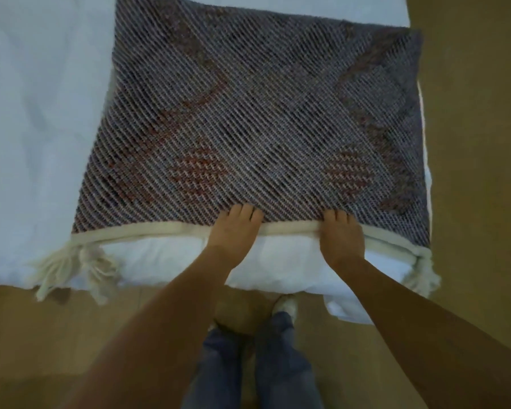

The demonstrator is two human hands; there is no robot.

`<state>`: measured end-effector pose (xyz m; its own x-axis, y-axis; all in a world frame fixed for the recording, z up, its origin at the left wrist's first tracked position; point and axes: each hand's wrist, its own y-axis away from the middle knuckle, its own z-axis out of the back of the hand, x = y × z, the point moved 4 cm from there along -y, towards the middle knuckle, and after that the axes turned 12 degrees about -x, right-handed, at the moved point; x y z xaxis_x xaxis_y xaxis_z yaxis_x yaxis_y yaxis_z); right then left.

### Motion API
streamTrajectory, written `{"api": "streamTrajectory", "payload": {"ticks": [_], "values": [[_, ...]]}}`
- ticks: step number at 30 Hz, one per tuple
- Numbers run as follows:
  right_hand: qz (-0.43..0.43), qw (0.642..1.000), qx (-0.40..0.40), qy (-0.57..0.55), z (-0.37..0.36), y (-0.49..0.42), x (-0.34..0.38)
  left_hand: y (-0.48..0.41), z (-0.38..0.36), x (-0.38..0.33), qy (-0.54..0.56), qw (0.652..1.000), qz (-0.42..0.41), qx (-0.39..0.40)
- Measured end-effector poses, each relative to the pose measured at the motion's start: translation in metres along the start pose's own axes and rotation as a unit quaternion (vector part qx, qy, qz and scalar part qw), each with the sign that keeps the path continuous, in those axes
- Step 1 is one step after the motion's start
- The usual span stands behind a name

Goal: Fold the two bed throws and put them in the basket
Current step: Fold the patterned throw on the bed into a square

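Evidently both hands, left hand and right hand, gripped the throw by its cream hem, fingers curled closed over it, keeping the fold squared on the bed.

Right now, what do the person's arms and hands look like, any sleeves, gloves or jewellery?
Both arms are bare up to the frame edge, with no sleeves in view. The left hand and right hand have no gloves, and no rings or watch show. Lower down: blue jeans and a light shoe.
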<state>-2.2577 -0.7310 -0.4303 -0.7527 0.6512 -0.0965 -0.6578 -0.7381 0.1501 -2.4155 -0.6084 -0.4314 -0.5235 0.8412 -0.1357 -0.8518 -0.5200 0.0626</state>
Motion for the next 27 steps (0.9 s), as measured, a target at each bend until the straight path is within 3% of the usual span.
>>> {"api": "streamTrajectory", "payload": {"ticks": [3,7,13,16,19,21,23,27], "values": [[0.061,0.998,-0.019,-0.022,0.000,-0.010,-0.010,-0.017,-0.004,-0.019,-0.020,0.999,-0.031,0.010],[0.124,0.981,-0.043,-0.140,0.010,-0.001,-0.013,-0.022,-0.009,-0.036,0.014,0.998,-0.023,0.057],[0.132,0.968,0.161,-0.140,-0.027,0.009,-0.025,0.001,-0.025,-0.032,0.010,0.987,0.031,0.157],[0.110,0.947,0.182,-0.240,-0.030,0.006,-0.032,-0.010,-0.018,-0.047,0.030,0.989,0.033,0.138],[-0.001,0.944,0.076,-0.321,-0.020,-0.005,-0.067,-0.033,-0.009,-0.071,0.071,0.992,0.032,0.104],[-0.091,0.946,-0.033,-0.311,-0.012,-0.015,-0.106,-0.058,-0.004,-0.091,0.088,0.992,0.033,0.082],[-0.124,0.948,-0.074,-0.284,-0.009,-0.019,-0.143,-0.082,-0.002,-0.116,0.081,0.994,-0.005,0.076],[0.093,0.978,-0.002,-0.185,-0.015,-0.003,-0.156,-0.103,-0.012,-0.165,0.003,0.984,-0.097,0.147]]}}
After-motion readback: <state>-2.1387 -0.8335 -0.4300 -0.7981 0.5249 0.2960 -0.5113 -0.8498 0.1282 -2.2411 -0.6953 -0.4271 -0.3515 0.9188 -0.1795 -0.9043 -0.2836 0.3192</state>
